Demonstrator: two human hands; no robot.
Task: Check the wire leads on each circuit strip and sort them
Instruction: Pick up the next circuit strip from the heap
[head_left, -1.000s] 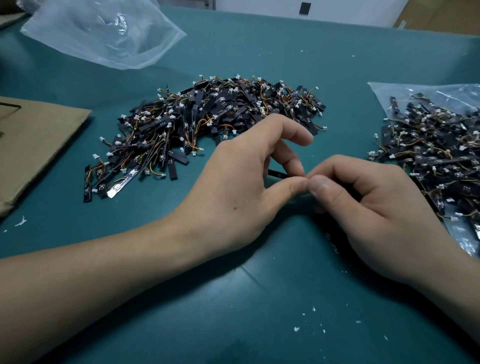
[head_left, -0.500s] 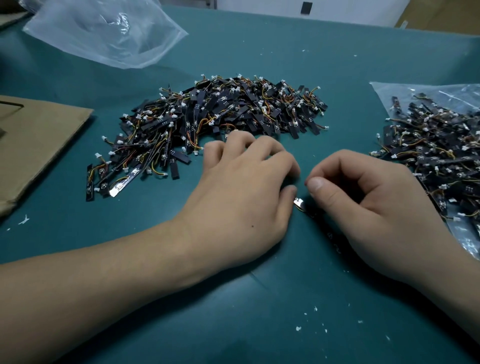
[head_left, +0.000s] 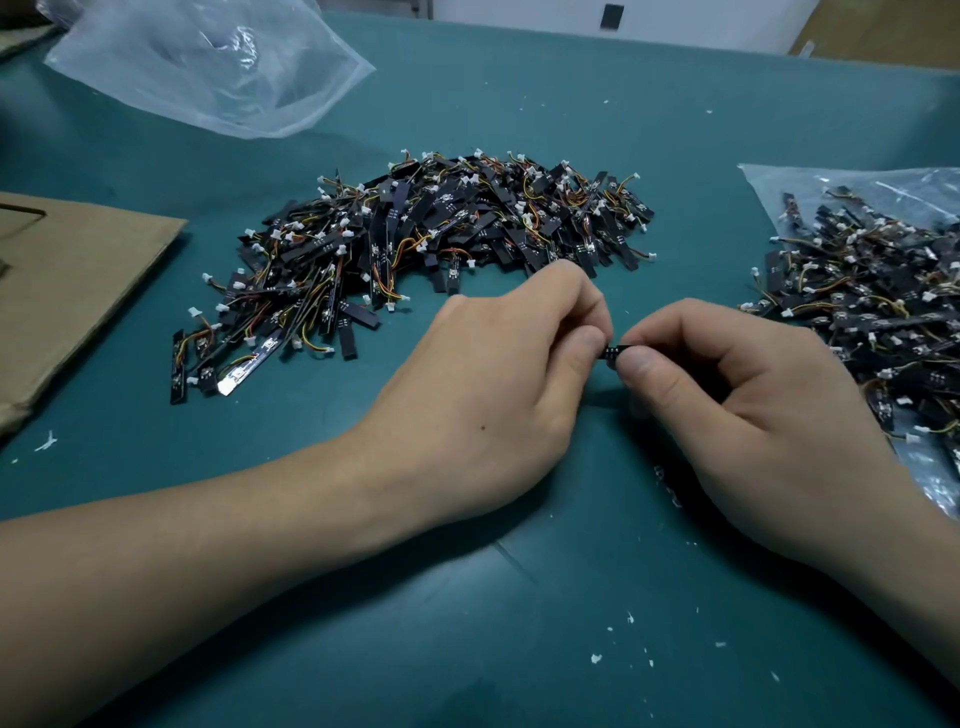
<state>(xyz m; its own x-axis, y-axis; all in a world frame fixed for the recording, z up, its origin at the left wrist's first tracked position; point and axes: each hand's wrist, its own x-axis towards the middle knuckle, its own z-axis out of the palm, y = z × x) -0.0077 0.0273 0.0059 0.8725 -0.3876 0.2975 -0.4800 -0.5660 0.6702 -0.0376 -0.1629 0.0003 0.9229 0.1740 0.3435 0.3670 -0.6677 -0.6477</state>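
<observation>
1. The left grip (head_left: 498, 384) pinches one end of a black circuit strip (head_left: 613, 353) between thumb and curled fingers.
2. The right grip (head_left: 753, 395) pinches the other end, and the strip, mostly hidden, sits between both thumbs over the teal bench (head_left: 467, 649).
3. A large pile of strips (head_left: 415, 249) lies beyond the left grip.
4. A second pile (head_left: 872, 312) rests on a plastic bag (head_left: 779, 182) at the right.

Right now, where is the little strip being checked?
In the head view, just right of centre, the strip is pinched between the left hand and right hand, on the near side of the big pile.
</observation>
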